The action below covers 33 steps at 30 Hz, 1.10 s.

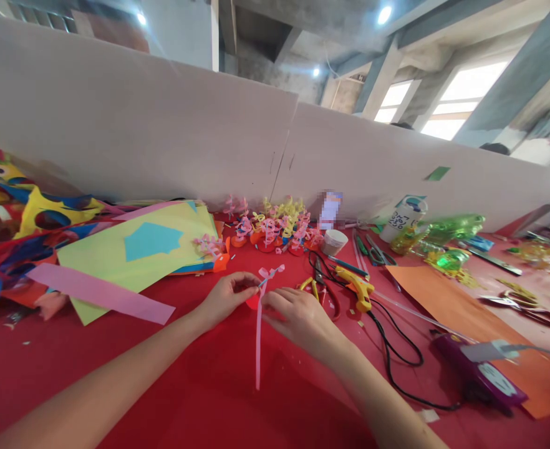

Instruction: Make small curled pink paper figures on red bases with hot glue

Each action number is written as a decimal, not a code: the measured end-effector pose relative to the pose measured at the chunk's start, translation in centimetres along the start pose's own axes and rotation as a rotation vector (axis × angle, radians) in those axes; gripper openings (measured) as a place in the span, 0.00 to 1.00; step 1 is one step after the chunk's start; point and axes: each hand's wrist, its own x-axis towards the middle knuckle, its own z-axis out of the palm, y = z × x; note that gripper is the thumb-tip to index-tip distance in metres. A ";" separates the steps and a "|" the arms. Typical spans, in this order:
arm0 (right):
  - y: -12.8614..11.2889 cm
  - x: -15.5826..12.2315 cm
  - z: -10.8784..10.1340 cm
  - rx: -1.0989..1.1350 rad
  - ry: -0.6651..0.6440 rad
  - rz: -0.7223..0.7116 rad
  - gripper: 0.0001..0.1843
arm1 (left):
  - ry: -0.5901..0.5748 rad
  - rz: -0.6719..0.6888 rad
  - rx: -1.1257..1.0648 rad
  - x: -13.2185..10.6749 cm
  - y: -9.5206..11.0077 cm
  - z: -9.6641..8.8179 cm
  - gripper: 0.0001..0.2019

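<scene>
My left hand (232, 297) is closed in a pinch on a thin pale-blue stick (264, 282). Pink paper curls (277, 269) stand out at the stick's upper end. From there a long pink paper strip (258, 358) hangs down toward me between my hands. The fingers of my right hand (298, 315) are bent together beside the strip and appear to hold its upper part; the fingertips are partly hidden. Just behind the left fingertips, a small red-orange disc (252, 303) shows in part.
Pink and yellow curled-paper pieces (270, 231) stand behind my hands. Left are yellow-green sheets (111, 265) and a pink paper piece (101, 293). Right are a yellow glue gun (357, 287), its black cord, scissors (521, 307), orange paper (434, 299) and a purple power strip (478, 374).
</scene>
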 end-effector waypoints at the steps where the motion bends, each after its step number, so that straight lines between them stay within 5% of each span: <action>1: -0.1 0.0 0.0 -0.031 0.008 -0.025 0.09 | 0.004 0.001 -0.001 0.1 -0.1 0.0 0.07; 9: -0.7 0.0 0.0 -0.076 0.096 -0.120 0.10 | -0.002 0.083 0.276 -0.3 -0.3 0.2 0.06; 19: 1.6 0.0 -1.4 0.386 0.203 0.367 0.06 | -0.144 0.584 0.672 -1.5 0.6 1.2 0.06; 24: 3.8 -0.2 0.3 0.858 0.206 0.675 0.11 | -0.165 0.522 0.602 -1.8 1.2 1.5 0.06; 28: 4.3 -0.2 1.7 1.066 0.266 0.714 0.21 | -0.154 0.413 0.463 -1.9 1.2 1.6 0.06; 33: 4.3 0.1 2.1 1.124 0.242 0.683 0.20 | -0.107 0.303 0.341 -1.7 0.8 1.6 0.05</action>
